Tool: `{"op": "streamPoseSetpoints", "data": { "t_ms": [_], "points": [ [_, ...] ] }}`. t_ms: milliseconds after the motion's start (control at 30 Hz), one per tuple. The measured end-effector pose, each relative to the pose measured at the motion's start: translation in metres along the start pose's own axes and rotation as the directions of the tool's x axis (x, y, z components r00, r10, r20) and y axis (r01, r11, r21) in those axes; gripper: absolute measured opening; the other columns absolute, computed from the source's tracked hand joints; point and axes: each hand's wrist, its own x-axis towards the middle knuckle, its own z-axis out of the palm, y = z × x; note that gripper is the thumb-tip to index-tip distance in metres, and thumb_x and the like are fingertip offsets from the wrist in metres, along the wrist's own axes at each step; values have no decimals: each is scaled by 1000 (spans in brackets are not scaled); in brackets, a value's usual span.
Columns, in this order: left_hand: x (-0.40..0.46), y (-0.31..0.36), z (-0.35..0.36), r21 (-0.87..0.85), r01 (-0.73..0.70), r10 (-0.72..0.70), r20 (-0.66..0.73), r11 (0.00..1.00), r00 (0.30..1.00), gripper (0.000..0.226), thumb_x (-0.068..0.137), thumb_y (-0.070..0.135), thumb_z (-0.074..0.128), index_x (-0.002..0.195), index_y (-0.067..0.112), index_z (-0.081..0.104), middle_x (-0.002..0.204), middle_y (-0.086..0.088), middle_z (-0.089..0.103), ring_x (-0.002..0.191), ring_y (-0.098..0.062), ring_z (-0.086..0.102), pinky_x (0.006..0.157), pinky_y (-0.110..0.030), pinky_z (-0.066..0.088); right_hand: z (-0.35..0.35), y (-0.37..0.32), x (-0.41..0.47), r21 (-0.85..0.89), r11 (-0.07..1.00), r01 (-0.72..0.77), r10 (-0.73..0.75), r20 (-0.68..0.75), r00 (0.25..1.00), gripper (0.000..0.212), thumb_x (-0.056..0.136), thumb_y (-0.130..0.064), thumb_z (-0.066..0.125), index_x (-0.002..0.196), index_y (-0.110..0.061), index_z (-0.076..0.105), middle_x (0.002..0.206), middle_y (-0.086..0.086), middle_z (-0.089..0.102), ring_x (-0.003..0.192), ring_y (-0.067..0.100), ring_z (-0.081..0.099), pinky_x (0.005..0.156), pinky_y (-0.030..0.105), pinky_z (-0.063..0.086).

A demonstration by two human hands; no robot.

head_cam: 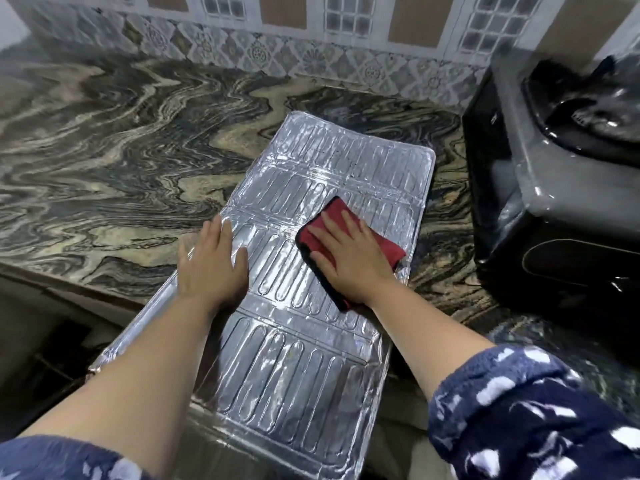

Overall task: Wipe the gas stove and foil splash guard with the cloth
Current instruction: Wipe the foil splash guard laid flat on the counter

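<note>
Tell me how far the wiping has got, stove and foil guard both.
In hand: the foil guard lies flat on the counter, overhanging its edge. The right hand presses the red cloth flat on it; the left hand steadies its left side. Dark specks remain at the far end. The stove sits untouched at right; whether it is already wiped cannot be told.

Two hands are at work on one marble-patterned countertop (114, 140): the left hand (211, 263) and the right hand (349, 258), each with a forearm bare below one of two blue-and-white patterned sleeves (533, 410). One foil splash guard (294, 368) lies flat, showing four ribbed panels. One red cloth (332, 220) sits on it. One black gas stove (554, 188) stands at right, before one tiled wall (311, 36).
</note>
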Motion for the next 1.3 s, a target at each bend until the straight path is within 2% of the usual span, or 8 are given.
{"op": "streamPoseSetpoints", "data": {
  "t_ms": [133,200,367,633,767,867,1133,1300],
  "points": [
    [6,6,-16,-74,36,-40,-58,997,998,60,89,33,45,145,18,28,156,-3,26,144,-20,22,117,-51,7,-4,-2,-6,38,999,-35,34,18,999,67,91,-68,20,149,-43,1,157,3,-25,144,19,-18,117,41,-13],
    [18,15,-19,-55,15,-19,-56,998,998,63,92,35,41,149,16,22,159,-4,16,147,-19,12,118,-52,3,-2,-4,-5,26,996,-89,89,9,996,70,88,-71,21,149,-44,-1,155,8,-29,143,21,-23,115,41,-17],
    [46,20,-4,-1,-2,2,18,1000,1000,69,97,48,20,152,11,0,161,-4,-9,148,-16,-7,119,-51,-1,3,-6,3,18,987,-159,159,18,987,64,88,-71,19,147,-49,6,160,8,-16,145,28,-21,118,47,-11],
    [48,18,6,29,-8,9,-27,1000,1000,67,97,45,16,152,10,-1,161,-4,-9,148,-16,-7,120,-48,0,0,-32,92,64,997,35,-36,17,999,57,96,-58,15,150,-41,11,162,-1,-7,148,17,-10,118,47,-6],
    [47,19,10,9,3,-2,-62,1000,998,68,96,48,17,152,13,1,161,-1,-8,148,-14,-7,119,-47,-2,-4,-22,154,27,1000,-12,12,6,1000,73,87,-74,18,150,-38,12,162,-4,-4,148,16,-8,118,50,-6],
    [47,19,10,10,23,-22,-68,1000,997,68,96,49,16,152,15,-1,161,1,-9,148,-12,-8,119,-46,-3,-8,-1,174,0,995,-104,104,-17,994,77,86,-74,19,151,-35,11,162,-2,-5,148,19,-7,117,51,-7],
    [46,21,8,12,51,-50,-39,999,998,69,96,51,15,152,16,-5,160,2,-12,147,-11,-9,119,-47,-3,-18,72,128,-41,934,-355,354,-28,935,69,93,-63,11,152,-29,2,161,3,-8,148,21,-10,117,53,-4],
    [46,22,0,-20,47,-47,21,999,999,69,96,49,21,152,15,0,161,1,-9,148,-12,-7,118,-49,-3,-13,66,86,-39,955,-294,293,-32,956,67,93,-64,11,152,-33,0,160,3,-14,147,21,-16,117,52,-9]
  ]
}}
